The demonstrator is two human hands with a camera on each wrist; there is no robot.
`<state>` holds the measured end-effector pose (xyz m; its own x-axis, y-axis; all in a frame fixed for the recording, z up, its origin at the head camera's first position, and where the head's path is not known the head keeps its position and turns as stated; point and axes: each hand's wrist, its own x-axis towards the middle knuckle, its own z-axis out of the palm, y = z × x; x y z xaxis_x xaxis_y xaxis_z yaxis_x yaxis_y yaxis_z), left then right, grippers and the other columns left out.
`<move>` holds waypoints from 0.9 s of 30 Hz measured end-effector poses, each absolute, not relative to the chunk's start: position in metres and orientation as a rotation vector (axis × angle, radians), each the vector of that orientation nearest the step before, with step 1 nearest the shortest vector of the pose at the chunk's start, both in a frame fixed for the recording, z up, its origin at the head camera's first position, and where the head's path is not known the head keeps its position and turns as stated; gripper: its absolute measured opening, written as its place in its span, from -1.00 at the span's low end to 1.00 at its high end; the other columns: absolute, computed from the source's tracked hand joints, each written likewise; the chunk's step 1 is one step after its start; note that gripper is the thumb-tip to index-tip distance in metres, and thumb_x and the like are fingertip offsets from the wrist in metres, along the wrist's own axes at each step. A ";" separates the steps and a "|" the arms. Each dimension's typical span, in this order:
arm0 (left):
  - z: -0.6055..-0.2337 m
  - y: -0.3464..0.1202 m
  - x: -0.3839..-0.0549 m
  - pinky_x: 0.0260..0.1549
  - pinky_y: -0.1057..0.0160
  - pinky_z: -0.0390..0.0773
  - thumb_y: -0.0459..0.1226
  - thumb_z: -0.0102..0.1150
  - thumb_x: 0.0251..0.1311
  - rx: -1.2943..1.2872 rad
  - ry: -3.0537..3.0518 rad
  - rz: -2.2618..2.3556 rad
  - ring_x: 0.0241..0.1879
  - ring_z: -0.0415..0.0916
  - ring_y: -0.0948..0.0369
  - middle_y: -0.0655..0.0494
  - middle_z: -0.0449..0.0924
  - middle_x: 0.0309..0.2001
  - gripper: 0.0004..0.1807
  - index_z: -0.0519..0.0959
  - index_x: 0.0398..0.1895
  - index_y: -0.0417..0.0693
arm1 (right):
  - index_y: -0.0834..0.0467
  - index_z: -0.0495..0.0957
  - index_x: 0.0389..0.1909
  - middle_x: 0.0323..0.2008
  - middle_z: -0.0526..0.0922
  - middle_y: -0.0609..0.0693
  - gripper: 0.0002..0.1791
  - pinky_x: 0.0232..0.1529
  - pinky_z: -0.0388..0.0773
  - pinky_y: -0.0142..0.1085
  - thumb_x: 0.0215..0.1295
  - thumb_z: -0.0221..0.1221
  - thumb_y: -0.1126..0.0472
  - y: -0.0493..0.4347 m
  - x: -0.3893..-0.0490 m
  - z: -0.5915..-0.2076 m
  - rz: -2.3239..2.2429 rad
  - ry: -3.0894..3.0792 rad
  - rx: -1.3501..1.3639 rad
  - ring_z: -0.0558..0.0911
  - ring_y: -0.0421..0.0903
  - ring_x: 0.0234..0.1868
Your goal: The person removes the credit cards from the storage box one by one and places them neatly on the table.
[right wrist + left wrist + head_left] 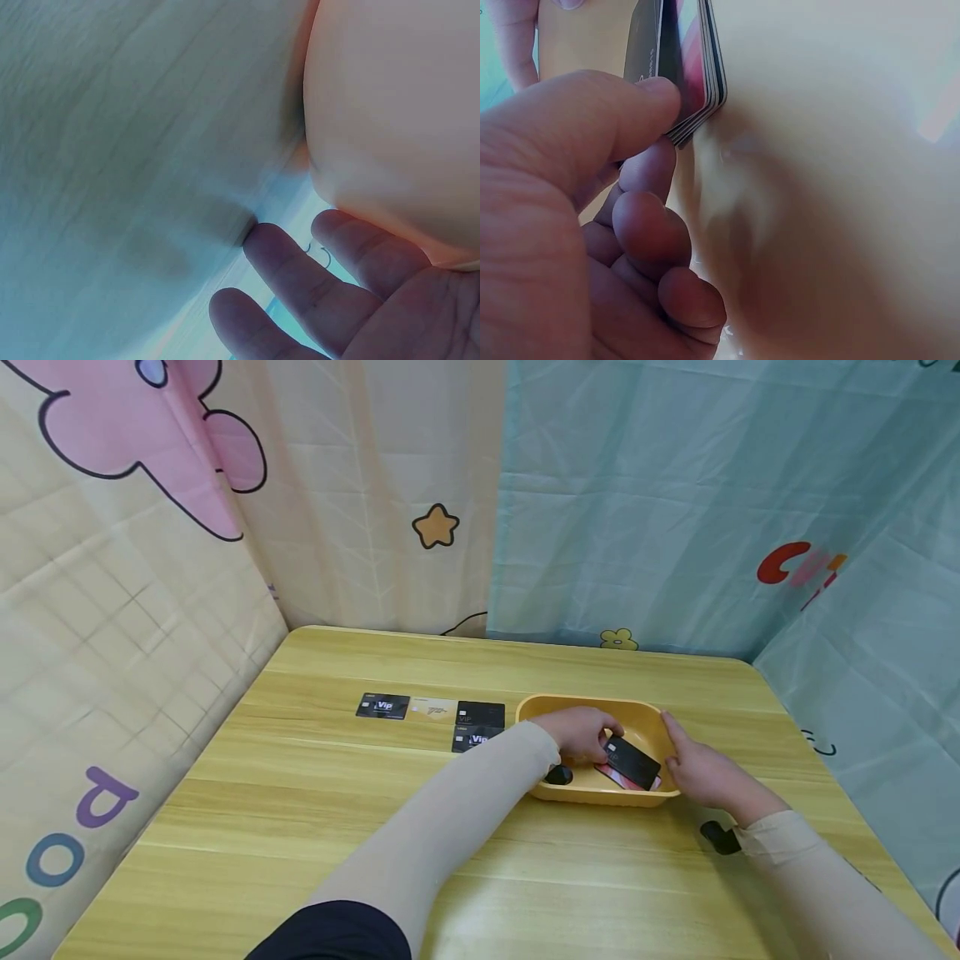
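Observation:
My left hand (pixel 576 731) reaches into a yellow plastic basket (pixel 600 797). Its thumb and index finger pinch the end of a black card (pixel 633 762). In the left wrist view that card is at one face of a stack of cards (pixel 694 52), pink showing among the edges, while the other fingers curl below. A pink card (pixel 617 777) peeks out under the black one in the head view. At the basket's right end, my right hand (pixel 705 770) holds the rim; several of its fingers lie outside the wall in the right wrist view, with the thumb hidden there.
Left of the basket, a black Vip card (pixel 383 706), a gold card (pixel 432 709) and a black card (pixel 480 713) lie in a row on the wooden table (pixel 300 827). Another Vip card (pixel 468 739) lies below the black one. Curtains (pixel 637 510) hang behind.

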<state>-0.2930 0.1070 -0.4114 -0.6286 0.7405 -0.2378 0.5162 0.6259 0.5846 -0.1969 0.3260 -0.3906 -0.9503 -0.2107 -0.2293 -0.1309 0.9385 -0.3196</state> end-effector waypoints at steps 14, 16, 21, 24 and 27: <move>-0.410 0.106 -0.293 -0.41 0.40 0.49 -0.26 0.33 0.36 1.011 2.360 0.681 -0.38 0.51 0.32 0.21 0.61 -0.20 -0.44 0.50 0.42 0.10 | 0.40 -0.34 0.64 -0.25 0.69 0.38 -0.17 -0.46 0.43 -0.17 0.59 -0.09 0.27 0.327 -0.198 -0.391 -0.424 2.846 -0.253 0.55 -0.02 -0.49; -0.409 0.106 -0.292 -0.44 0.39 0.49 -0.27 0.32 0.37 1.002 2.348 0.700 -0.41 0.50 0.31 0.19 0.60 -0.19 -0.43 0.48 0.43 0.08 | 0.40 -0.34 0.64 -0.25 0.69 0.37 -0.17 -0.46 0.43 -0.17 0.59 -0.10 0.27 0.327 -0.198 -0.391 -0.422 2.846 -0.252 0.54 -0.02 -0.50; -0.408 0.106 -0.291 -0.47 0.38 0.48 -0.26 0.37 0.33 0.984 2.339 0.732 -0.44 0.47 0.30 0.19 0.58 -0.20 -0.39 0.46 0.44 0.07 | 0.40 -0.33 0.64 -0.16 0.68 0.47 -0.18 -0.45 0.43 -0.16 0.58 -0.10 0.27 0.326 -0.197 -0.390 -0.423 2.848 -0.251 0.56 0.00 -0.48; -0.407 0.106 -0.291 -0.45 0.39 0.49 -0.25 0.43 0.28 0.980 2.338 0.750 -0.41 0.48 0.30 0.19 0.58 -0.22 -0.36 0.48 0.42 0.06 | 0.39 -0.34 0.64 -0.07 0.65 0.54 -0.17 -0.45 0.43 -0.17 0.58 -0.10 0.27 0.325 -0.197 -0.390 -0.432 2.841 -0.237 0.57 0.00 -0.47; -0.406 0.106 -0.291 -0.44 0.40 0.51 -0.25 0.45 0.26 0.974 2.330 0.768 -0.39 0.50 0.31 0.19 0.59 -0.22 -0.37 0.48 0.40 0.07 | 0.37 -0.35 0.65 0.00 0.62 0.59 -0.17 -0.47 0.42 -0.18 0.58 -0.11 0.27 0.325 -0.197 -0.390 -0.446 2.829 -0.222 0.55 -0.01 -0.48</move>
